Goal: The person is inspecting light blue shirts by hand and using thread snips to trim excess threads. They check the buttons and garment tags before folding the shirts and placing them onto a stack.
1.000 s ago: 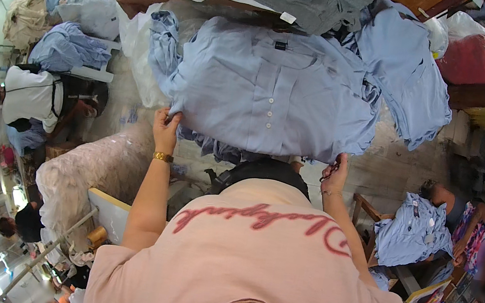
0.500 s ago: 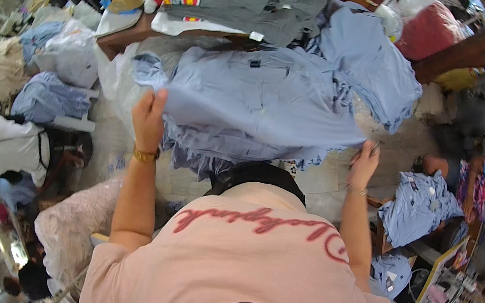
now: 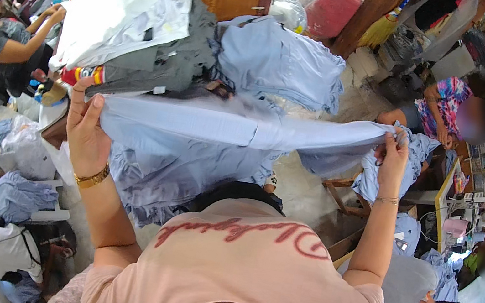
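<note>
A light blue shirt (image 3: 227, 129) is stretched sideways in front of me, its middle blurred by motion. My left hand (image 3: 89, 127), with a gold watch at the wrist, is closed on one end of it, between thumb and fingers. The other end is pinched in my right hand (image 3: 392, 157), which is raised to about the same height. Part of the cloth hangs down near the right hand. Below the held shirt lies a pile of light blue shirts (image 3: 169, 172), partly covered by it.
Beyond is another light blue pile (image 3: 282, 62). White garments (image 3: 132, 7) and dark grey garments (image 3: 167, 66) cover a table at the far left, where people stand. A person in a patterned top (image 3: 447, 101) sits at right. A wooden post (image 3: 368, 19) rises behind.
Both hands have risen and moved apart, lifting the shirt off the pile and pulling it taut. My view has turned to the right.
</note>
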Demonstrator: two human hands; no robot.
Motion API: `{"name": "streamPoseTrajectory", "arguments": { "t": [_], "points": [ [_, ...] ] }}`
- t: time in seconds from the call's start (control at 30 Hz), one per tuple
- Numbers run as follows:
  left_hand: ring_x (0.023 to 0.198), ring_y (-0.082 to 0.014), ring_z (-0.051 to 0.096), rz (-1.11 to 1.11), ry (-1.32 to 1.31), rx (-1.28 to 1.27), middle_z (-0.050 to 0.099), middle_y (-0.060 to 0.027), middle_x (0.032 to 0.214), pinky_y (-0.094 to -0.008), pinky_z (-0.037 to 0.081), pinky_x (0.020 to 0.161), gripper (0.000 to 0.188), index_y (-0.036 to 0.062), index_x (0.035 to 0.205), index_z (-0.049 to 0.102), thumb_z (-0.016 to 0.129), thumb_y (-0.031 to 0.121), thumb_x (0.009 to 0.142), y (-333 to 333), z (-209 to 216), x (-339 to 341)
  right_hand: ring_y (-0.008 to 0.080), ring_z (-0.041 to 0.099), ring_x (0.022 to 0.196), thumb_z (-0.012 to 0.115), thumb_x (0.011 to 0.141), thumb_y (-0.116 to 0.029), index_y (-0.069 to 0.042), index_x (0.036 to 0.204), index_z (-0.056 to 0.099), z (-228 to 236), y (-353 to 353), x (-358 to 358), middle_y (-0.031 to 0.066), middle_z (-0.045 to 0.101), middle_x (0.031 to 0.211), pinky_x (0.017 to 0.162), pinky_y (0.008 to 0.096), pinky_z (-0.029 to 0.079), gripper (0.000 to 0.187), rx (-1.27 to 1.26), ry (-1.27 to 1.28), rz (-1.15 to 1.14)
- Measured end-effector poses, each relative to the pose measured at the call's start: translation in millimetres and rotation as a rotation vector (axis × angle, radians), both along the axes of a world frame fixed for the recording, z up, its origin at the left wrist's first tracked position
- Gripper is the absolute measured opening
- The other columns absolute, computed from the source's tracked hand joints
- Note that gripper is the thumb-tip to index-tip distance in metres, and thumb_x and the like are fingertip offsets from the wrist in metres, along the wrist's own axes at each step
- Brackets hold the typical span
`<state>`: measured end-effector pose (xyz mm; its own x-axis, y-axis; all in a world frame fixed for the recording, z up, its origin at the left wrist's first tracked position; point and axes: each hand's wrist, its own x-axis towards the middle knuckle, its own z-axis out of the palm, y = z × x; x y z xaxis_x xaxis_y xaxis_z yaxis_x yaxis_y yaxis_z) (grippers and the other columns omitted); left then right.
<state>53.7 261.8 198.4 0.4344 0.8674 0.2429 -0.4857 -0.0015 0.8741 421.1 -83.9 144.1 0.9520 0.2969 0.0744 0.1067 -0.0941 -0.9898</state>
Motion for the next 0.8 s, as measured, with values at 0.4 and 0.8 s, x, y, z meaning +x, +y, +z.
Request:
{"name": "streamPoseTrajectory", "arguments": {
  "t": [0.4,0.8],
  "points": [
    [0.086,-0.0122,0.056,-0.302,0.92,0.641,0.061,-0.0059,0.098,-0.0245,0.042,0.081,0.044,-0.0017,0.111,0.056,0.063,0.001,0.067,74.1,-50.1,222.9,0.0098,0.049,0.058,0.059,0.075,-0.004,0.0,0.091,0.061,-1.8,21.8,259.1,-0.0011,0.055,0.07,0.054,0.0217,0.04,0.017,-0.153,-0.014,0.333],
    [0.08,-0.0232,0.059,0.409,1.046,1.424,0.059,-0.0077,0.089,-0.03,0.047,0.07,0.019,0.0065,0.091,0.064,0.063,0.005,0.072,126.2,32.3,339.3,0.0219,0.055,0.068,0.062,0.073,-0.007,-0.007,0.087,0.063,-27.2,126.2,402.8,0.0094,0.058,0.078,0.064,0.0303,0.044,0.014,-0.376,-0.783,-0.007]
  ]
}}
